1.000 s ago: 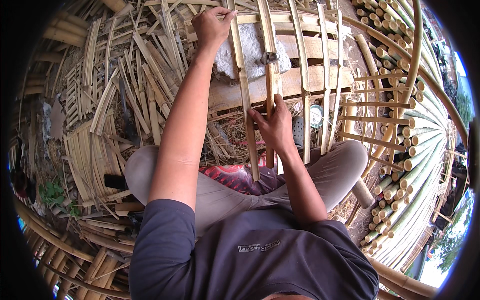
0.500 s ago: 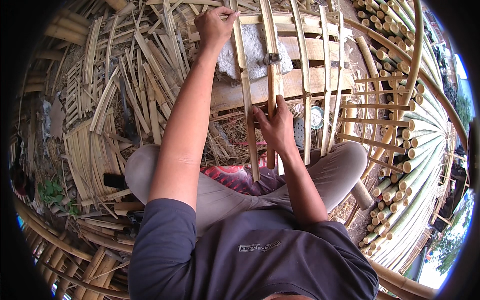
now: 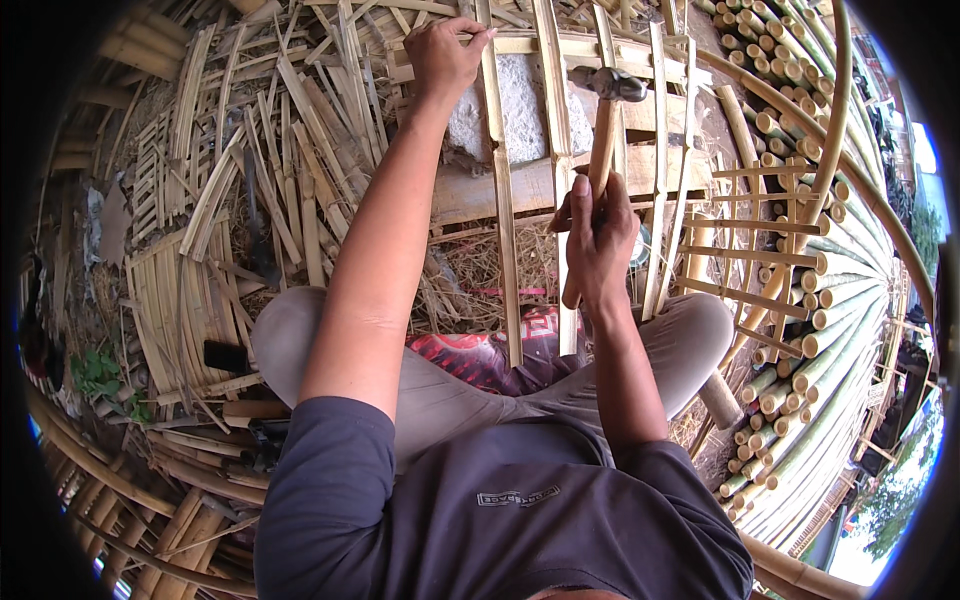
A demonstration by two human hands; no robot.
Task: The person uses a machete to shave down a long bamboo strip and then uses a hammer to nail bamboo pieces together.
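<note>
My right hand (image 3: 603, 240) is wrapped round the wooden handle of a hammer (image 3: 602, 150), its dark metal head raised over the slats at the right. At the far end, my left hand (image 3: 447, 60) has thumb and fingers pinched together against the edge of a split bamboo strip (image 3: 503, 200), where it crosses a crosswise strip (image 3: 630, 52). Whatever lies between those fingertips is too small to make out. A second long bamboo strip (image 3: 560, 130) runs alongside, between my hands. Beneath the strips sits a pale rough stone block (image 3: 515, 110).
Wooden boards (image 3: 480, 195) lie under the frame. Heaps of split bamboo (image 3: 300, 150) cover the ground at left, with a dark phone-like object (image 3: 226, 357) by my knee. Stacked bamboo poles (image 3: 835, 310) and a small bamboo lattice (image 3: 750, 250) stand at right. A patterned red cloth (image 3: 470, 360) lies between my legs.
The hammer head has lifted and swung right, away from the second strip over the stone. My right hand has moved right with it. My left hand keeps its pinch at the same strip.
</note>
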